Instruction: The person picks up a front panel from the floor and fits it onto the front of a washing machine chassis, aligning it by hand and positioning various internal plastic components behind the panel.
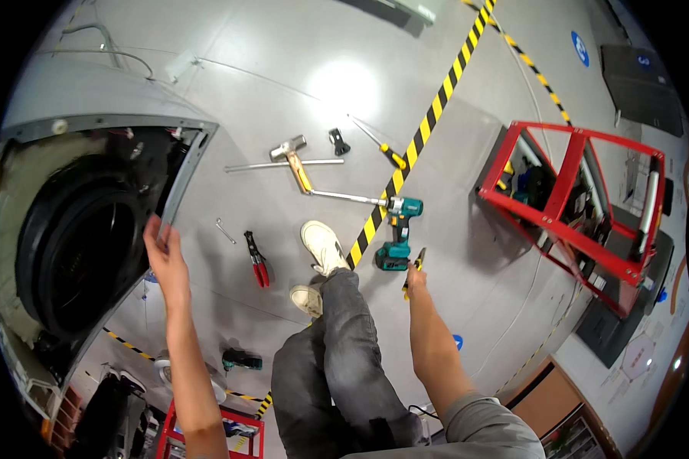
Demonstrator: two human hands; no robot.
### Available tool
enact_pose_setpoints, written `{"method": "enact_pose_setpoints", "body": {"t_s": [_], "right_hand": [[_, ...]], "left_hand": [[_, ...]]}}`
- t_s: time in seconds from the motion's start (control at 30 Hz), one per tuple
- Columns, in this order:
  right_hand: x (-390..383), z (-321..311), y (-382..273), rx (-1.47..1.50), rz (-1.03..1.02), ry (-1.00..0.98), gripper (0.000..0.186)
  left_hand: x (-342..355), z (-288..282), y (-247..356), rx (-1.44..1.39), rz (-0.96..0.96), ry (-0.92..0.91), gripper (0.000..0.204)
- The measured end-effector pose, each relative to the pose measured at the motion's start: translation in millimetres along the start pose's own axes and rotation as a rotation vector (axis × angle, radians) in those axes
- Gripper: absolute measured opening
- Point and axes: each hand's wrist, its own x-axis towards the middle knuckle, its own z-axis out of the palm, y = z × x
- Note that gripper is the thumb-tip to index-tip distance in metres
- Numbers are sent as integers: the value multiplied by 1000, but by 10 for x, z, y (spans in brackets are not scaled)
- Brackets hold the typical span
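My left hand (164,256) is raised against the edge of the grey car body panel (191,164) that frames the open wheel arch, fingers spread flat and loosely open, gripping nothing that I can make out. Inside the arch sits the black tyre (76,252). My right hand (415,279) is closed around a small yellow-and-black handled tool (413,271); how tightly the fingers wrap it I cannot tell, as they are small here.

On the grey floor (298,69) just beyond that hand stands a teal and black cordless drill (396,229) with a long metal bit, beside the yellow-and-black striped floor tape (429,122). Red-handled pliers (257,260) lie near my white shoe (323,246), and a wooden-handled hammer (295,161) lies further off.

The risks, as I judge them: the panel edge looks thin and could cut my open palm if I press or slide along it. The tool in my right hand could slip and strike the drill, and the loose tools by my feet could trip me.
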Motion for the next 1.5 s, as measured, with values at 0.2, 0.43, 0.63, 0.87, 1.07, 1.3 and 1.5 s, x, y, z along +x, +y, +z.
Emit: {"method": "enact_pose_setpoints", "body": {"t_s": [0.2,0.43,0.63,0.87,1.07,1.3,1.5], "right_hand": [[948,279,410,155,97,102,55],[1548,421,724,221,85,14,53],[1093,166,594,-273,-87,140,62],[-199,-1062,611,-206,-283,95,61],[-736,-2149,482,-199,-405,98,49],[-1416,-2777,-301,38,-341,-116,39],[-1818,-3554,-1280,116,-409,-165,29]], "left_hand": [[-1384,-104,-1622,204,-394,-252,43],[-2301,-481,-2165,562,-387,-468,34],[-2888,-1039,-2402,453,-610,-425,25],[-3552,-1597,-1796,399,-759,-420,27],[-3701,-1736,-534,394,-743,-366,32],[-3358,-1770,540,464,-740,-252,35],[-3250,-1432,949,433,-698,-161,33]]}}
